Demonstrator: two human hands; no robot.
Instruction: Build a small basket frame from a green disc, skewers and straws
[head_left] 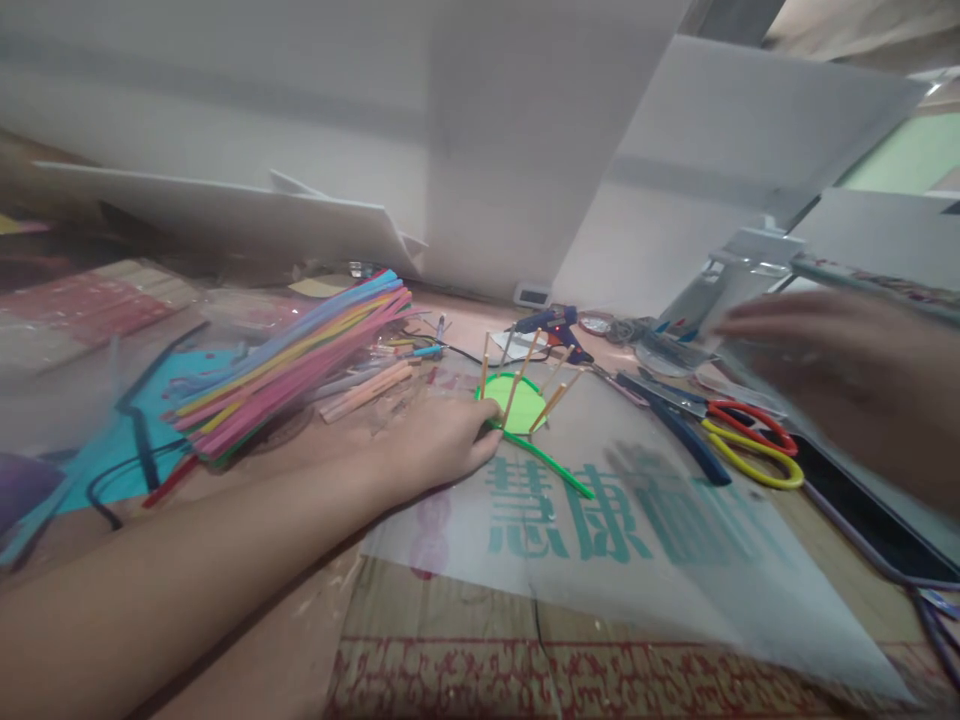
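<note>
1. One right hand (836, 365) blurs, fingers pointing left; its grip cannot be told.
2. The left hand (491, 430), arm outstretched, pinches the green strip (553, 465) at the green disc's (514, 402) edge above the tabletop (281, 630).

Fuzzy, matt pipe cleaners (300, 365) lie near scissors (667, 393) with smooth metal blades and plastic handles; a glossy, dark-screened phone (862, 510) rests beside a thin, translucent plastic sheet (600, 590) and slender, wood-coloured sticks (523, 375).
</note>
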